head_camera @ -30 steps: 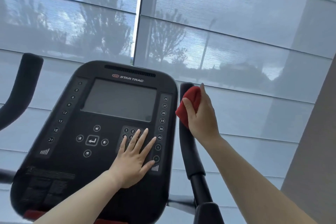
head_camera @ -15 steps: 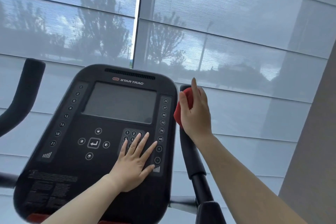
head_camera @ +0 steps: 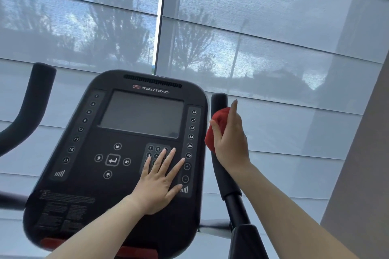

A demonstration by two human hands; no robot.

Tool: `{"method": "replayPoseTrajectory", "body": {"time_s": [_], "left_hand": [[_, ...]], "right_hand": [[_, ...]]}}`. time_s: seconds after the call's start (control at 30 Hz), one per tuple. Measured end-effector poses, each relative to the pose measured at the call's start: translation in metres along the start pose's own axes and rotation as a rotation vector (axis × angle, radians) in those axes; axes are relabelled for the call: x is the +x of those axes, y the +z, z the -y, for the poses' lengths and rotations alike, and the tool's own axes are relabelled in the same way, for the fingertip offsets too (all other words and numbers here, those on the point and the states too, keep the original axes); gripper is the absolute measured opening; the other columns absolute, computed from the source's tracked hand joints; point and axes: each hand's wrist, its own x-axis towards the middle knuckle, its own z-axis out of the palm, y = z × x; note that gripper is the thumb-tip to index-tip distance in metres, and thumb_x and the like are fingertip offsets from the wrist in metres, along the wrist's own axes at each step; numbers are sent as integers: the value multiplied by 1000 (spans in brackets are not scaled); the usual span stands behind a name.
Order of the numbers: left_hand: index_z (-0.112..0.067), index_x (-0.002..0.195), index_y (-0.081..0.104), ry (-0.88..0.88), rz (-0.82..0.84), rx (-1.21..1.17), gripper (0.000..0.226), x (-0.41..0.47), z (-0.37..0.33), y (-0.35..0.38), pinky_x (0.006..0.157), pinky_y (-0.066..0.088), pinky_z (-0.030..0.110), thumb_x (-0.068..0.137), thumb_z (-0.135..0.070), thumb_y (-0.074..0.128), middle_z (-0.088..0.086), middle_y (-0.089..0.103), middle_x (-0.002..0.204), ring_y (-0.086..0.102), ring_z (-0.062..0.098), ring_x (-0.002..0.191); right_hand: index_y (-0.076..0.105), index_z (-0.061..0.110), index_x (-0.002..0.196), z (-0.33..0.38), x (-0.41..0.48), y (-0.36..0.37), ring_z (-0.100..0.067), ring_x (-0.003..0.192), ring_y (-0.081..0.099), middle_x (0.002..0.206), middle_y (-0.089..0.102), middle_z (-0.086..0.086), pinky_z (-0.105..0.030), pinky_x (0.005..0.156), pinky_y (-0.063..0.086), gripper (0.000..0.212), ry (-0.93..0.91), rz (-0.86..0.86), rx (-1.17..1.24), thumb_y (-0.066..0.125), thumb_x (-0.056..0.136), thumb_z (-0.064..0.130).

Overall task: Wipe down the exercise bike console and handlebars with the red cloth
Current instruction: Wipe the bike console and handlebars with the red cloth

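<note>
The black Star Trac console (head_camera: pixel 117 132) fills the centre, its dark screen above a keypad. My left hand (head_camera: pixel 160 181) lies flat on the keypad at the console's lower right, fingers spread, holding nothing. Just right of the console rises the black right handlebar (head_camera: pixel 219 100). My right hand (head_camera: pixel 230 139) is wrapped around its upper grip with the red cloth (head_camera: pixel 215 130) bunched between palm and bar; the handlebar tip shows above the cloth. The left handlebar (head_camera: pixel 31 101) curves up at the far left, untouched.
Grey roller blinds (head_camera: pixel 273 38) cover the windows behind the bike, with a window frame post (head_camera: pixel 161 17) between them. A grey wall (head_camera: pixel 368 164) stands at the right edge. The right handlebar's lower stem (head_camera: pixel 237 212) runs down to a black clamp.
My right hand has slid the red cloth along the upper grip of the right handlebar, up and then back down. My left hand stayed flat on the keypad.
</note>
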Motion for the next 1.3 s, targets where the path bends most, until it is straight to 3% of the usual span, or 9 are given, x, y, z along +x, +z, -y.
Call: {"method": "replayPoseTrajectory", "body": {"time_s": [0.13,0.2,0.3,0.4,0.57,0.73,0.93,1.13,1.3], "left_hand": [[-46,133,-35,-2,-2,3,65,0,0,2,108,-26,44,80,-68,-5,-11,-47,141,-44,11,130],[-46,133,-35,-2,2,7,64,1,1,2,108,-25,44,83,-66,0,-11,-47,141,-44,11,129],[-45,135,-32,7,4,6,64,-1,1,1,108,-27,43,86,-65,5,-11,-46,142,-44,11,129],[-45,136,-30,20,4,3,65,-2,2,0,105,-30,42,82,-67,-2,-11,-46,142,-44,11,130],[-47,134,-32,30,7,-9,64,-2,2,0,103,-32,41,81,-66,-2,-12,-47,140,-44,10,129],[-46,135,-30,25,-4,-23,65,-2,2,-1,104,-30,41,81,-65,0,-10,-45,142,-46,8,127],[-46,135,-30,40,8,-14,64,-4,3,-3,102,-33,39,81,-65,-2,-10,-46,141,-47,8,126],[-46,136,-29,44,-3,-14,65,-4,4,0,102,-32,41,81,-65,-2,-9,-46,141,-47,8,126],[-47,135,-29,34,-13,-15,64,-3,4,3,105,-29,42,81,-66,-1,-11,-45,142,-44,9,129]], "right_hand": [[14,12,148,-12,-15,-13,-22,125,42,139,44,-7,-12,88,24,68,28,102,17,50,94,33],[19,8,147,-4,-4,-22,-24,128,40,141,43,-10,-11,93,22,67,-25,35,25,52,93,30],[21,5,146,24,31,-30,-24,131,38,143,40,-12,-21,102,25,69,-127,-91,41,53,92,34],[29,6,141,45,67,-27,-26,128,41,140,43,-12,-32,105,31,65,-198,-22,-33,54,91,40],[53,7,108,41,80,-12,-28,91,55,102,59,-10,-31,77,40,44,-309,85,-381,53,89,46],[56,3,112,33,54,-14,-33,103,50,112,57,-12,-40,92,41,37,-420,44,-306,65,86,27],[47,1,131,28,25,-14,-32,137,29,142,42,-12,-44,112,30,50,-408,51,-266,63,87,20],[26,2,144,25,4,-13,-25,142,20,153,24,-11,-33,116,18,69,-237,16,-121,40,90,42],[10,6,147,28,11,-5,-18,144,9,157,10,-9,-18,113,2,73,-165,22,-128,47,93,37]]}}
